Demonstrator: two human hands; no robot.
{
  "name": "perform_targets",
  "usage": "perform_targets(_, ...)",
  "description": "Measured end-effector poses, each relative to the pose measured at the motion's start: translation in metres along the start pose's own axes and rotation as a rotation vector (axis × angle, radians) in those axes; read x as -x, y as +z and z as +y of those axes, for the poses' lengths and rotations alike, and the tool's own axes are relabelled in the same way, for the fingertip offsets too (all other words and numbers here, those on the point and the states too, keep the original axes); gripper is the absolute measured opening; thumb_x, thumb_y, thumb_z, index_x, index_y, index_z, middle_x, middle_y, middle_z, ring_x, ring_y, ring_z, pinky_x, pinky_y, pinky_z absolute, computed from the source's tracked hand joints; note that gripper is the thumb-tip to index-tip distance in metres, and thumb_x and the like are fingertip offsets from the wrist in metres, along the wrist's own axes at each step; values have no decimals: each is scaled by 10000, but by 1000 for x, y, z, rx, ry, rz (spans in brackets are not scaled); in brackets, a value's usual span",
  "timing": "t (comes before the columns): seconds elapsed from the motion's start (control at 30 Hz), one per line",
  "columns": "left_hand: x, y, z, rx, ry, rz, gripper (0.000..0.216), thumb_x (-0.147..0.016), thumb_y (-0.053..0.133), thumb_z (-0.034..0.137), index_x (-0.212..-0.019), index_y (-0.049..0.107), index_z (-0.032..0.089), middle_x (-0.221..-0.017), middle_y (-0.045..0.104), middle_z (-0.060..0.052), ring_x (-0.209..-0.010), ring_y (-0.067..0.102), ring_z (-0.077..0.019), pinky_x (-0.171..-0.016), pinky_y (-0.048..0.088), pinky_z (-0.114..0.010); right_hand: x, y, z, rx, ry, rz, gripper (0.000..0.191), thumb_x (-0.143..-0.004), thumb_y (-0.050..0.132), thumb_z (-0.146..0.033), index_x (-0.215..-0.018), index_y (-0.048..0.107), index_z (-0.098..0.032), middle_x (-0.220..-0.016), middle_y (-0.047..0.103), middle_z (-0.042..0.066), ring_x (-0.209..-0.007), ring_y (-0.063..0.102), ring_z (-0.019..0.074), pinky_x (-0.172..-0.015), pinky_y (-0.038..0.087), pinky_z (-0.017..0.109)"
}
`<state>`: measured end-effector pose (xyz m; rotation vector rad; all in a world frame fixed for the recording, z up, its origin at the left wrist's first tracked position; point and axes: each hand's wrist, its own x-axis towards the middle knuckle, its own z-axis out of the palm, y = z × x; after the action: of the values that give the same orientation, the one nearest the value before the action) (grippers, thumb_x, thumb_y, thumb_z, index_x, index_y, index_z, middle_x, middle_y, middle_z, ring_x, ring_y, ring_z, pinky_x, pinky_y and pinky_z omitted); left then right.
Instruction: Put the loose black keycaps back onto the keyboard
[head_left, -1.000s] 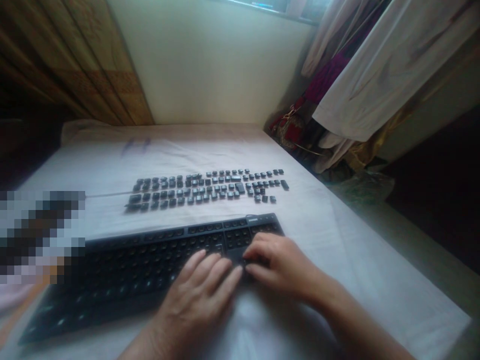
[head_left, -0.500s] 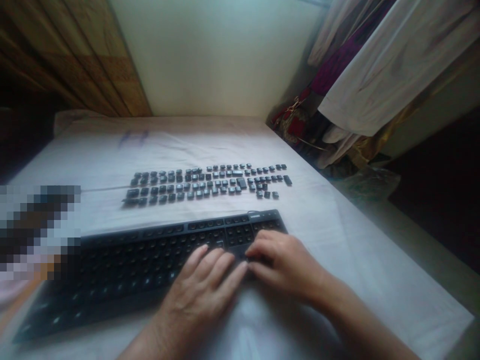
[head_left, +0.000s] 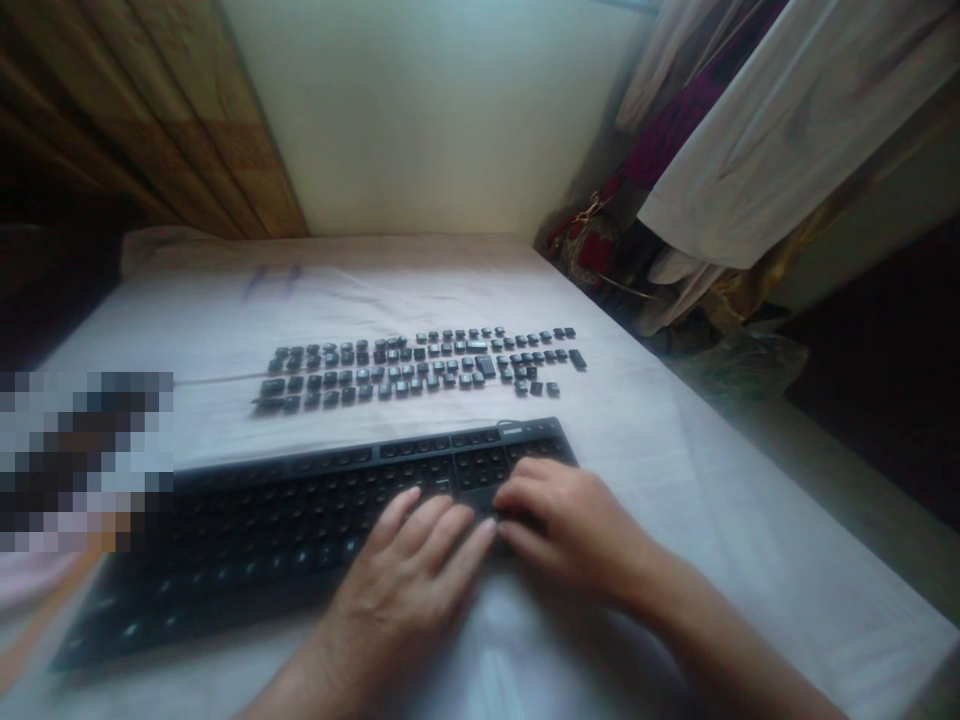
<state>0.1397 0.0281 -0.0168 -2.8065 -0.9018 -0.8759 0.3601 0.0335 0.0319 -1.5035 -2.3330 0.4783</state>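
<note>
- Head view: the long black keyboard (head_left: 292, 540) lies flat on the white sheet (head_left: 645, 460), with little bumps (head_left: 478, 465) in rows.
- Near its far right corner is a blurry pale word (head_left: 511, 431).
- Loose black keys (head_left: 433, 382) lie in rows behind it.
- Left hand (head_left: 412, 570) and right hand (head_left: 574, 515) reach over its near edge; I cannot tell if either grip holds anything.

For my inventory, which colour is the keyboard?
Black; the keyboard shows best in the head view.
</note>
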Motion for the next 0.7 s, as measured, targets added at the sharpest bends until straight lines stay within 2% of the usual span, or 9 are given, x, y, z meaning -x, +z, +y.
perform_targets(0.37, 0, 1, 1, 5, -17, 4, 290, -994, 521, 287, -1243, 659, 233, -1168, 689, -29, -1161, 566, -192, -1183, 239, -392, 0, 2, 5, 6, -17, -11, 77, -823, 683, -160, -842, 737, -211, -816, 695, 26, -758, 652, 167, -679, 466, 256)
perform_targets(0.53, 0, 1, 0, 23, -9, 17, 290, -996, 508, 266, -1237, 661, 214, -1163, 695, -18, -1170, 553, -190, -1204, 195, -376, 1, 1, 2, 145, -91, -9, 129, -877, 650, -185, -787, 734, -222, -771, 673, 29, -700, 616, 162, -608, 398, 259)
perform_targets(0.7, 0, 1, 0, 7, -3, 3, 302, -982, 530, 269, -1254, 652, 219, -1181, 688, -24, -1173, 554, -189, -1198, 214, -383, 1, 2, 0, 268, -167, 11, 172, -891, 641, -184, -731, 698, -217, -698, 631, 15, -609, 530, 142, -551, 310, 271)
